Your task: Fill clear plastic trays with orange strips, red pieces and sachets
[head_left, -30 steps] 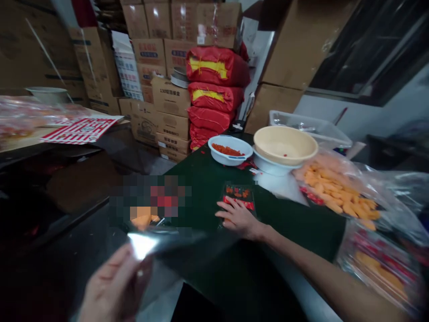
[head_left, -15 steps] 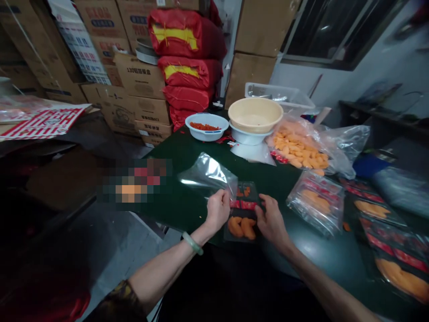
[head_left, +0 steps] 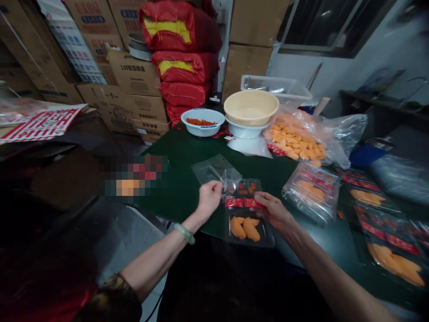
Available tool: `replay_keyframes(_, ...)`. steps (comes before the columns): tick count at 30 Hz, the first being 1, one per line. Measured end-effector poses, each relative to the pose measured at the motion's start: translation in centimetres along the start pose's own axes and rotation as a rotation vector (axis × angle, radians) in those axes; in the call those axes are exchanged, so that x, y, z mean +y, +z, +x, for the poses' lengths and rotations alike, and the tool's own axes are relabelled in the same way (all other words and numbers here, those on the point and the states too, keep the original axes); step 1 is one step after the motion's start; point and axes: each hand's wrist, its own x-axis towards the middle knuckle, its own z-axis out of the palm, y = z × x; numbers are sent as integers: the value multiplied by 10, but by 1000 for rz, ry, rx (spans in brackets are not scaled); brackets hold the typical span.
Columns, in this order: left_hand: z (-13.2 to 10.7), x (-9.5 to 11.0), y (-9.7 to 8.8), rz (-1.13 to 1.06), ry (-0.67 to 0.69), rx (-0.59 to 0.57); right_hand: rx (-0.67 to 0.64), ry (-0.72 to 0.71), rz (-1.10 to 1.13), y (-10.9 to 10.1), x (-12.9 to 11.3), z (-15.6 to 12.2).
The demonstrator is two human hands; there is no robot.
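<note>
A black compartment tray lies at the table's near edge. Two orange, wing-shaped food pieces fill its front part, red sachets cross the middle, and small orange-red bits sit at the back. My right hand grips the tray's right side, thumb on top near a sachet. My left hand is closed at the back left corner of the tray, pinching a clear plastic sheet. That sheet stretches behind the tray and partly over its back left; whether it is a bag or a lid I cannot tell.
Stacked clear-covered packs and more filled trays lie to the right. Behind stand a bowl of orange-red bits, a cream basin and a plastic bag of orange pieces. Red bundles and cartons are piled beyond.
The clear sheet has dropped lower and flatter toward the back of the tray. My left hand has moved slightly left, and my right hand has closed on the tray's side.
</note>
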Motion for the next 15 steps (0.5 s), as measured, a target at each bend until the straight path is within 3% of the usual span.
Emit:
replay_keyframes(4, 25, 9, -11, 92, 159, -28, -284, 35, -36, -26, -6, -23)
replay_keyframes(8, 28, 25, 5, 154, 441, -358, -513, 123, 28, -24, -11, -49)
replay_keyframes(11, 22, 29, 19, 159, 595, -590, -492, 154, -5, -22, -6, -51)
replay_keyframes(15, 22, 26, 13, 176, 689, -685, -398, 176, -103, -38, 3, -44)
